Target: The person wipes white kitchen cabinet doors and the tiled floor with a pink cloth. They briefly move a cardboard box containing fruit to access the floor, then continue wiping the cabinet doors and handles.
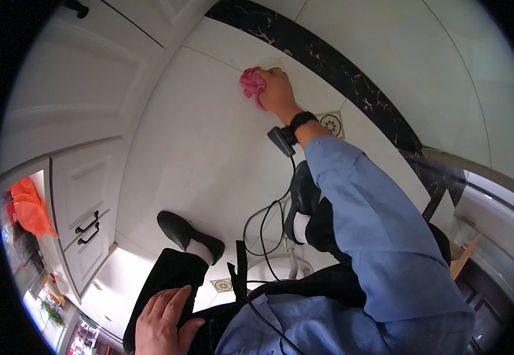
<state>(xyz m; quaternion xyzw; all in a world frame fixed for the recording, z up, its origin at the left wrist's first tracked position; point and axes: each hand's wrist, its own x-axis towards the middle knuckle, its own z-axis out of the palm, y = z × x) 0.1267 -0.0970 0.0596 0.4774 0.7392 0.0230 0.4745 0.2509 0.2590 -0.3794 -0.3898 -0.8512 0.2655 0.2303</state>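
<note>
My right hand [278,91] is closed around a crumpled pink cloth [253,83] and presses it against the white floor tile [186,120], close to a tile joint. A faint yellowish stain [274,61] shows on the floor just beyond the knuckles. On the right wrist sits a black strap [303,122] with a small dark device [282,141] from which a black cable [261,222] loops down. My left hand [163,317] rests on my black-trousered thigh, thumb spread from the fingers, holding nothing.
White cabinets [73,88] with black handles line the left side. A dark marbled border [328,57] curves along the floor at the right. A patterned tile [331,123] lies beside my wrist. My black shoes [188,233] stand apart on the floor. An orange bag [30,206] is at far left.
</note>
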